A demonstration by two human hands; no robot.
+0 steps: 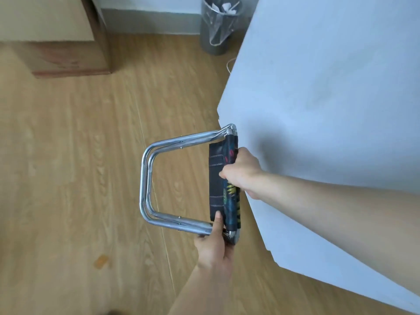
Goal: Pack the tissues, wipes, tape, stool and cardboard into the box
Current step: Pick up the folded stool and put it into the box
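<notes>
A folding stool (147, 183) with chrome tube legs and a dark patterned fabric seat hangs folded flat above the wooden floor, beside the edge of a white table. My right hand (241, 171) grips the fabric seat from the right. My left hand (214, 239) holds the stool's near corner, thumb on the fabric and fingers around the tube. A brown cardboard box (56, 39) stands on the floor at the far left; its inside is hidden. No tissues, wipes or tape appear in this view.
A white table (329, 98) fills the right side, its edge just right of the stool. A grey waste bin (218, 23) with a clear plastic liner stands by the back wall. Wooden floor (79, 167) lies between me and the box.
</notes>
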